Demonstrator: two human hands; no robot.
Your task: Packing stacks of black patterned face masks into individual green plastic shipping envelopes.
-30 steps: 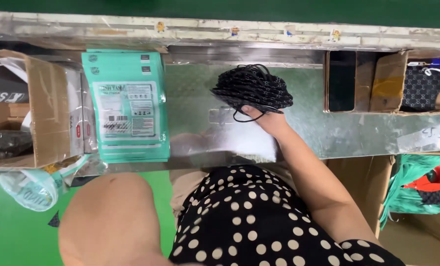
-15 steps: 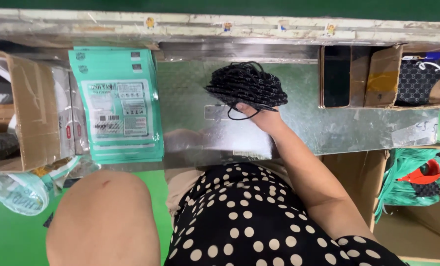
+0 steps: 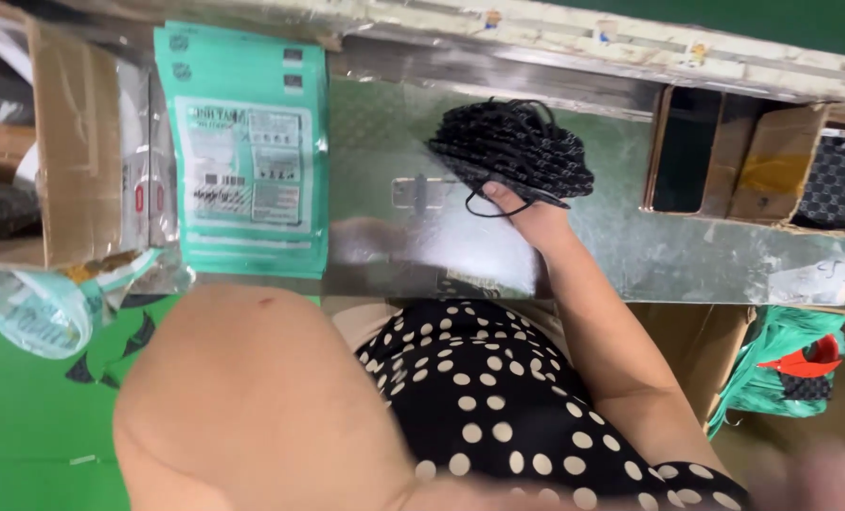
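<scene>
The right hand [image 3: 526, 220] rests on the shiny metal surface [image 3: 631, 255], its fingers closed on the edge of a stack of black ear-loop masks [image 3: 512, 151]. Gripped only at that edge, the stack could fan out and loose loops snag. The left hand is out of view.

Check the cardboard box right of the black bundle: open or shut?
Open. The cardboard box faces the camera with its flap swung aside and its dark inside showing. Contents cannot be told. The right hand holds the black bundle.

I'm gripping a black mask stack [image 3: 512, 151] w/ my right hand [image 3: 533, 220] on the steel bench [image 3: 631, 246], teal packets [image 3: 242, 151] lying nearby.
</scene>
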